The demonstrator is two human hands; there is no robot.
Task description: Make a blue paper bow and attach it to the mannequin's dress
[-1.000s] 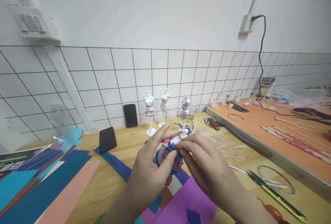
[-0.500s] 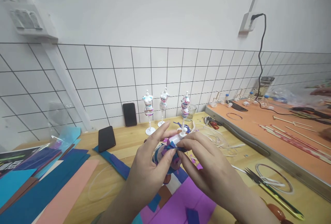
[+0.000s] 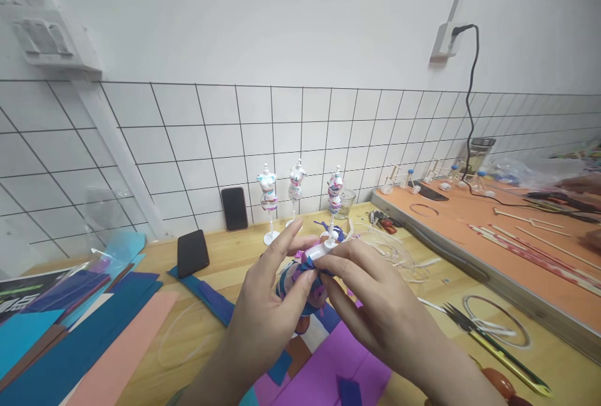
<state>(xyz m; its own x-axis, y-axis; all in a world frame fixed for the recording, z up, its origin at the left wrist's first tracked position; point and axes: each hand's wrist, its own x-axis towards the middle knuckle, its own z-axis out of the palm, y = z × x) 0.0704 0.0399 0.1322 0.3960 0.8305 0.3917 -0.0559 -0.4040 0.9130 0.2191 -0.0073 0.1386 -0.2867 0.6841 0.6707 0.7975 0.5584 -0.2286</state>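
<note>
Between my hands is a small mannequin [image 3: 318, 252], tilted, with a bare white upper end and blue and purple paper wrapped around its lower part. My left hand [image 3: 270, 299] is closed around it from the left, thumb pressing the paper at its front. From the right, my right hand [image 3: 375, 290] pinches the blue paper at the same spot with thumb and fingertips. The fingers hide part of the mannequin. Below lie purple paper sheets [image 3: 335, 362] and a dark blue scrap [image 3: 350, 390]. Behind stand three white mannequins [image 3: 267, 188] on stands, banded with coloured paper.
Left are coloured paper sheets [image 3: 113, 346] and two phones [image 3: 193, 253]. On the right lie scissors [image 3: 498, 346], a wire ring [image 3: 526, 331] and tangled strips [image 3: 394, 249]. A raised orange board [image 3: 526, 262] holds sticks and small wheeled models. Another person's hand [image 3: 585, 186] shows at the far right.
My hands and the mannequin stay nearly in place, with only slight finger movement at the blue paper. The view shifts a little. Another person's hand has come into view at the right edge.
</note>
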